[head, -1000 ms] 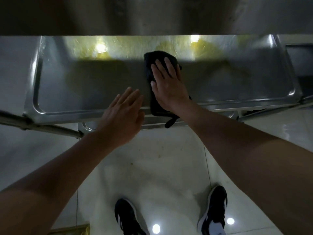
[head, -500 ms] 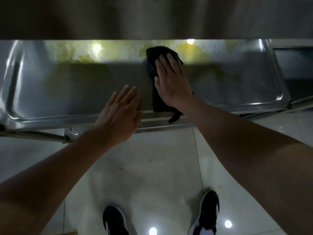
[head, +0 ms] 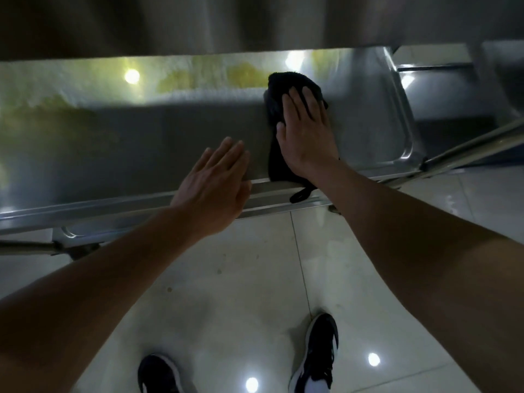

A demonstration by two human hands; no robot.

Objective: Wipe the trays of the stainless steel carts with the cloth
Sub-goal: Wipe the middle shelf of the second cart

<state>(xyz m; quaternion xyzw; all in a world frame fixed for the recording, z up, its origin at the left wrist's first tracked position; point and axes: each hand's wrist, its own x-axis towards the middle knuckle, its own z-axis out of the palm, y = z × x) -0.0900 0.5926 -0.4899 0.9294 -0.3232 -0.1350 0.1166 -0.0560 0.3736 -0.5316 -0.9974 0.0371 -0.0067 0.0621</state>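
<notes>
Head view, looking down past both forearms.

Stainless steel tray (head: 119, 143), long and shallow, running across the upper half of the frame; near rim crossing from the left edge to the right, rounded right near corner visible by a cart rail (head: 470, 148). Greenish-yellow smears and bright light reflections along the far side of the tray. Edge of an upper shelf (head: 226, 24) overhanging the far edge, dark and blurred.

Right hand (head: 306, 137) flat on the black cloth (head: 276, 109), fingers straight and close together, palm pressing down, toward the right end of the tray. Cloth bunched beyond the fingertips near the far side, trailing back under the palm and draped over the near rim, a small tail hanging off the edge below the wrist.

Left hand (head: 215, 182) spread flat with straight fingers, held over the near rim just left of the cloth; holding nothing. Contact with the rim or tray floor: cannot tell. Hands near each other, not touching.

Below the near rim, a second tray edge (head: 68, 232) partly visible at lower left, with a rail beside it. Pale tiled floor (head: 241, 279) beneath, ceiling lights reflected in it. Two dark shoes with white soles at the bottom edge: left shoe (head: 158, 374), right shoe (head: 319, 353).
</notes>
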